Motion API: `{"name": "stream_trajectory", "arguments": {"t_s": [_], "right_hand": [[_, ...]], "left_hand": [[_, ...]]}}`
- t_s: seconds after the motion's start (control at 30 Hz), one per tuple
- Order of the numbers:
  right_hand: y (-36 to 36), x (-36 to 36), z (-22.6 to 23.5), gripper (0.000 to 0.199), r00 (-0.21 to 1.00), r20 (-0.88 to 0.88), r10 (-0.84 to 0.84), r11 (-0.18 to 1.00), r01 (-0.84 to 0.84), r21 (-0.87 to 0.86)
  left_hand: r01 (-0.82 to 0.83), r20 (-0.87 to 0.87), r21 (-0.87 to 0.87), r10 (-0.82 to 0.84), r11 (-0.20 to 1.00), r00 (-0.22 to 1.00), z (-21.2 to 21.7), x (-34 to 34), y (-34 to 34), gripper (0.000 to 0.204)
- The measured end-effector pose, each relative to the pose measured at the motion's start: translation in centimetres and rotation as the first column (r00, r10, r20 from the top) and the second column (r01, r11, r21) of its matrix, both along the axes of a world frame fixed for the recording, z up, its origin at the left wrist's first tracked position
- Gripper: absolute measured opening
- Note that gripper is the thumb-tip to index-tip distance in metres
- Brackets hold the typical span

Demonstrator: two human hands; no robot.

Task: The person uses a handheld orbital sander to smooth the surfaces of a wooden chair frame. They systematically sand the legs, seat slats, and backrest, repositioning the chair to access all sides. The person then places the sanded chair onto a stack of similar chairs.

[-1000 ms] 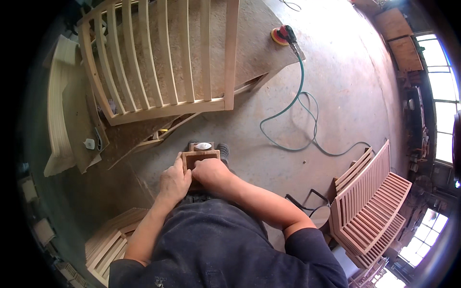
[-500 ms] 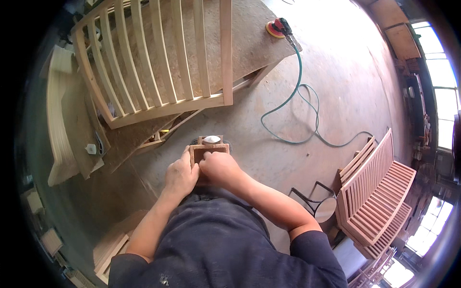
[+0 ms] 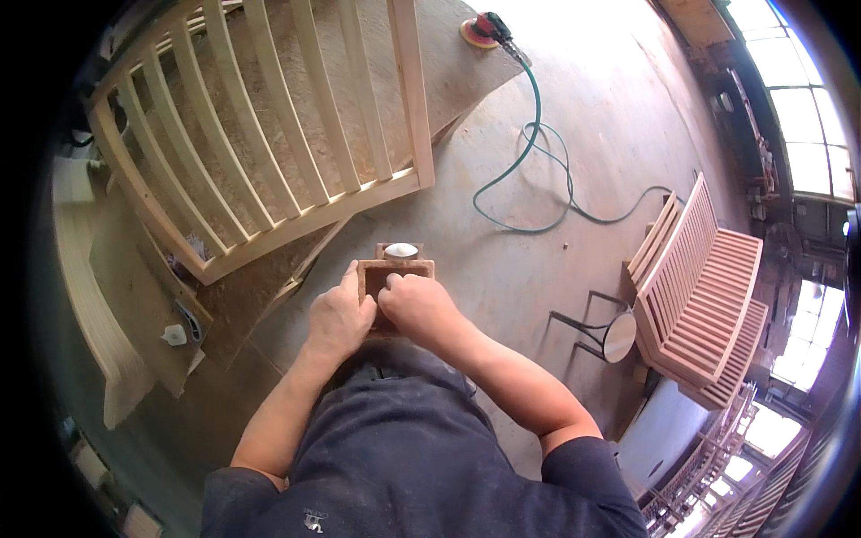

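Observation:
A small open wooden box is held in front of my body at waist height. My left hand grips its left side, thumb near the inner edge and fingers along the outside wall. Over the box opening, my right hand is closed, its fingertips reaching inside; whatever they pinch is hidden. A rounded white object shows in a narrow section at the box's far side.
A slatted wooden panel lies on a worktable at the far left. A red and black sander with a green hose rests at its corner. Slatted bench parts and a round-topped stool stand right; curved boards left.
The whole view has turned, so the worktable and bench sit differently in the picture. My left hand still holds the box, and my closed right hand has shifted slightly within its opening.

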State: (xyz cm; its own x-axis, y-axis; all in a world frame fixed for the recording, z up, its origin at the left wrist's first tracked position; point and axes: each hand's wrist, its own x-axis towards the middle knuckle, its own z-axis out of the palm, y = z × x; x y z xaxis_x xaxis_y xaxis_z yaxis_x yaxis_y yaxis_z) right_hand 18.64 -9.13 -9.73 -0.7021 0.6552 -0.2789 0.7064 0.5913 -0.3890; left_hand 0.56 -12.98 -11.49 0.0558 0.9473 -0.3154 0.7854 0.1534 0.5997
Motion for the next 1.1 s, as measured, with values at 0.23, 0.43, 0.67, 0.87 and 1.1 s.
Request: {"name": "stream_trajectory", "arguments": {"t_s": [0.23, 0.43, 0.67, 0.87, 1.1], "right_hand": [[-1.0, -1.2, -1.3, 0.006, 0.582, -0.580, -0.570, 0.802, 0.549, -0.237], [2.9, -0.2, -10.2, 0.007, 0.089, -0.592, -0.801, 0.378, 0.842, -0.384], [10.0, 0.4, -17.4, 0.007, 0.117, -0.712, -0.692, 0.403, 0.882, -0.246], [11.2, 0.6, -20.5, 0.011, 0.218, -0.770, -0.599, 0.468, 0.876, -0.116], [11.8, 1.7, -21.4, 0.025, 0.225, -0.745, -0.627, 0.506, 0.845, -0.171]], "left_hand": [[-0.002, -0.017, -0.135, 0.000, 0.991, 1.000, -2.7, -4.2, 0.7, 0.065], [-0.023, -0.020, -0.163, 0.020, 0.986, 1.000, -5.0, -8.2, 1.3, 0.055], [-0.108, 0.033, -0.223, 0.118, 0.969, 0.992, -6.8, -9.5, 0.2, 0.040], [-0.079, 0.033, -0.259, 0.091, 0.963, 0.995, -8.0, -9.1, -1.0, 0.037], [-0.082, 0.037, -0.338, 0.101, 0.938, 0.994, -7.4, -7.6, -0.8, 0.050]]}}
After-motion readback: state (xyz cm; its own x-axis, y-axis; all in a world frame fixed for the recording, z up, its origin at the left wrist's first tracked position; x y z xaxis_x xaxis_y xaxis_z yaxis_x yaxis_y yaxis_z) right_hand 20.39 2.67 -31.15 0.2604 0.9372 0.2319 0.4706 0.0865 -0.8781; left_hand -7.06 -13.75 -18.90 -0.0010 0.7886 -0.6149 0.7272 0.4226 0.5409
